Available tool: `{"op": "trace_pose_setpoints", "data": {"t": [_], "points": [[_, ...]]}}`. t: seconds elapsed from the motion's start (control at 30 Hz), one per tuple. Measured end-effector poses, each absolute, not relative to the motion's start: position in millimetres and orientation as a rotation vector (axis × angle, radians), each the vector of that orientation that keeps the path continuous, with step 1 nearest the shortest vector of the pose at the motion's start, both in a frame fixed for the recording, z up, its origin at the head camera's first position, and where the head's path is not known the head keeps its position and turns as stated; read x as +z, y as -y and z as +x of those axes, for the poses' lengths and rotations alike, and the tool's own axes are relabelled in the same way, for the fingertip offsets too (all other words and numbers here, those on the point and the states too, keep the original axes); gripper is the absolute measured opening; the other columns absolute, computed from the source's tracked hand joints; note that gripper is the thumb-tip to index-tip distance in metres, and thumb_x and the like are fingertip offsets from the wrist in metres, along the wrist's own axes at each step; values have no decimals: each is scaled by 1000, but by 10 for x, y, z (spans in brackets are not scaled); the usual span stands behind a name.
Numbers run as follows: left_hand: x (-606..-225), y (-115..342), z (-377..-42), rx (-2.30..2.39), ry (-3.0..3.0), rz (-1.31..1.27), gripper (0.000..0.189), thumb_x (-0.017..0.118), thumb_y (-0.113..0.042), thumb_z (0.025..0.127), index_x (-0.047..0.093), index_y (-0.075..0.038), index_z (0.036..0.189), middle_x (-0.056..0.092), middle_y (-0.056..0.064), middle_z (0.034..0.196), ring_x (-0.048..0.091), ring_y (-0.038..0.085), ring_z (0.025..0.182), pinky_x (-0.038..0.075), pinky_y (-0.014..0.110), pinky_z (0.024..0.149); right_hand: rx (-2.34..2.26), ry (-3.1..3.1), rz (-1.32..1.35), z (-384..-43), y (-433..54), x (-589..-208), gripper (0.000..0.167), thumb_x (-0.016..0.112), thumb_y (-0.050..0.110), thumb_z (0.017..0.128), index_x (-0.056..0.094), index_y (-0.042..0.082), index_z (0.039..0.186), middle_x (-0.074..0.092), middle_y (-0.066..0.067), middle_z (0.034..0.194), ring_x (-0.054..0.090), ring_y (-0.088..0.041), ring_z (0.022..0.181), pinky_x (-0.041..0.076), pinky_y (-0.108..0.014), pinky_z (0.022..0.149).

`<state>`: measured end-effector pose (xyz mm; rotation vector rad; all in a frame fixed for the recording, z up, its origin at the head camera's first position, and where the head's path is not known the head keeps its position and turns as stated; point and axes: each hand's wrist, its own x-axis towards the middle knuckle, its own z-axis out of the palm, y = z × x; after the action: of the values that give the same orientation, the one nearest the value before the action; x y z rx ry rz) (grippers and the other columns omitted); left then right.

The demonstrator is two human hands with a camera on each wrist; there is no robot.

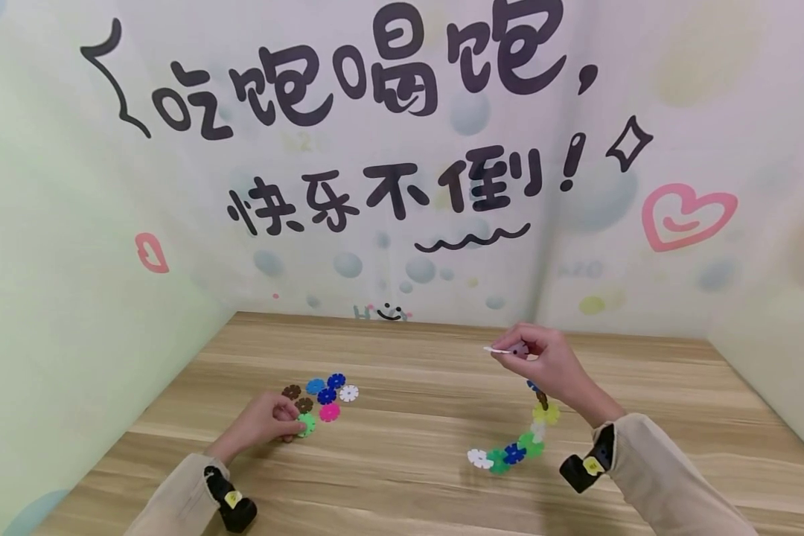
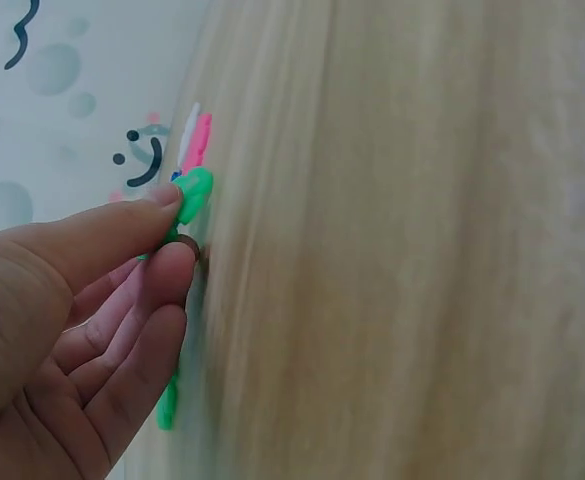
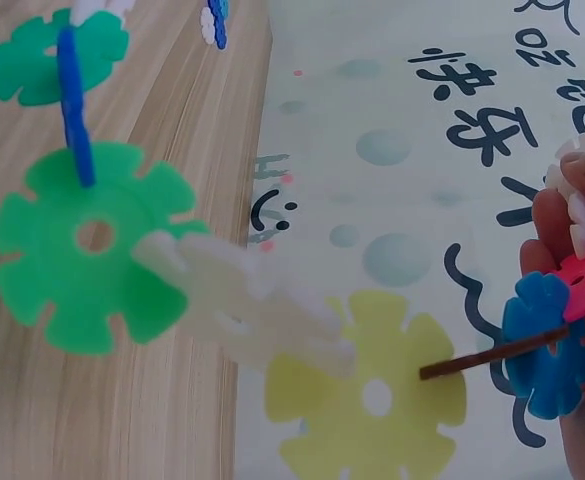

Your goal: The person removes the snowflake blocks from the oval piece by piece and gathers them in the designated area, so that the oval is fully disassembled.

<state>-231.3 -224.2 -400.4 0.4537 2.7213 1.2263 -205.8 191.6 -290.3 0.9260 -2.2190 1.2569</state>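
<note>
My left hand (image 1: 264,423) pinches a green notched snowflake disc (image 2: 194,196) between thumb and fingers, low at the near side of a loose group of discs. Lower in the left wrist view, another bit of green (image 2: 167,405) shows past the fingers. Raised at the right, my right hand (image 1: 537,362) grips the top end of a chain of interlocked snowflake discs by a white disc (image 3: 584,205). Below that hang a pink disc (image 3: 584,278), a blue disc, a brown disc, a yellow disc (image 1: 546,414), then white, green and blue ones, curving left to a white end disc (image 1: 479,458).
Beside the left hand lie loose discs on the wooden table (image 1: 402,491): two brown, several blue (image 1: 327,396), one white (image 1: 349,393) and one pink (image 1: 330,412). A printed cloth wall (image 1: 348,290) stands behind the table. Each wrist carries a black camera (image 1: 237,512).
</note>
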Motion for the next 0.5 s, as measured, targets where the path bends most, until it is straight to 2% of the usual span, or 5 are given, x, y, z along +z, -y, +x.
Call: {"op": "trace_pose_setpoints", "data": {"t": [0.5], "points": [[-4068, 2277, -2301, 1195, -2770, 437, 20, 71, -15, 74, 58, 1, 79, 57, 1, 60, 54, 12, 51, 46, 23, 45, 1254, 2235, 916, -2045, -1896, -2882, 14, 64, -14, 71, 64, -1, 76, 62, -12, 76, 47, -10, 56, 42, -18, 48]]}}
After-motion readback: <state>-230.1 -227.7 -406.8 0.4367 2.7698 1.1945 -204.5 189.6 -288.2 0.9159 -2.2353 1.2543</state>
